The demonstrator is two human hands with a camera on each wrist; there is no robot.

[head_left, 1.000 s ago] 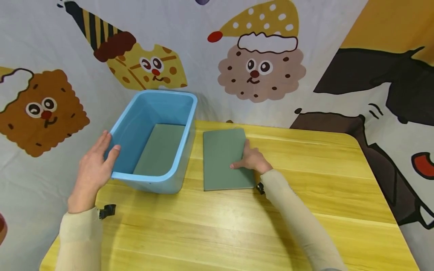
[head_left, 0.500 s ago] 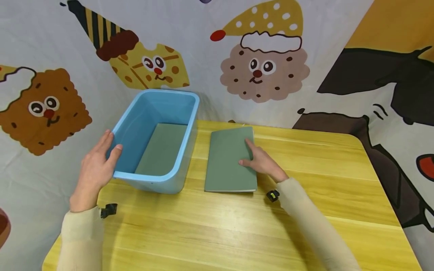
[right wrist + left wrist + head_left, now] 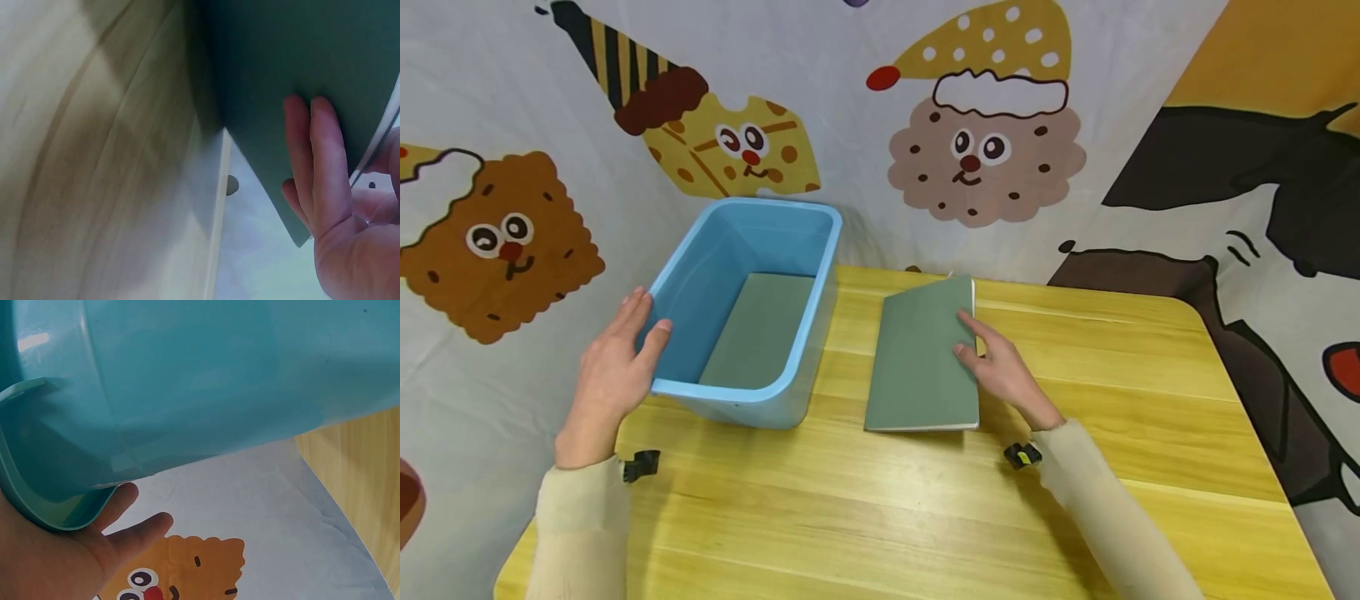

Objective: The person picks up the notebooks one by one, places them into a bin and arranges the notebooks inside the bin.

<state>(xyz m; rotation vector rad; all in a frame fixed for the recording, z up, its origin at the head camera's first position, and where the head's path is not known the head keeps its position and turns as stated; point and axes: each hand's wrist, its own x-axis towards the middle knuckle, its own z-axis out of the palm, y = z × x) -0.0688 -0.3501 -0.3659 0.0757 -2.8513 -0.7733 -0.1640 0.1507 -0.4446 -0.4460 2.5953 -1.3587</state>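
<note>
Gripping the right edge of a green notebook (image 3: 922,358), the right hand (image 3: 1000,371) has its thumb on the cover and its fingers (image 3: 319,156) curled under the book, tipping that edge up off the table (image 3: 925,500) while the left edge rests on the wood. Left of those fingers, well apart, stands a blue bin (image 3: 748,308) with a second green book (image 3: 760,329) lying flat on its bottom. The left hand (image 3: 613,367) rests against the bin's near left corner, fingers (image 3: 134,528) straight along the outer wall under the rim and thumb over the rim, holding it loosely. A cartoon backdrop (image 3: 985,142) hangs beyond both hands.
</note>
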